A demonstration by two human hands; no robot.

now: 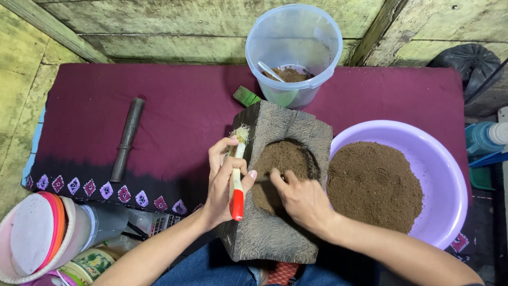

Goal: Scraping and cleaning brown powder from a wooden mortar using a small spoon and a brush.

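Brown powder (280, 159) is being scraped from the wooden mortar (275, 222) by the right hand (301, 198), fingers curled in it; a brush (236, 180) is gripped by the left hand (225, 182). Loosening the remaining powder seems needed next.

basin (450, 175) right, bucket (294, 53) ahead, left open

Soft, even daylight, faint shadows, sharp focus, slight wide-angle bending at edges.

Perhaps a printed tin (91, 263), bottom-left
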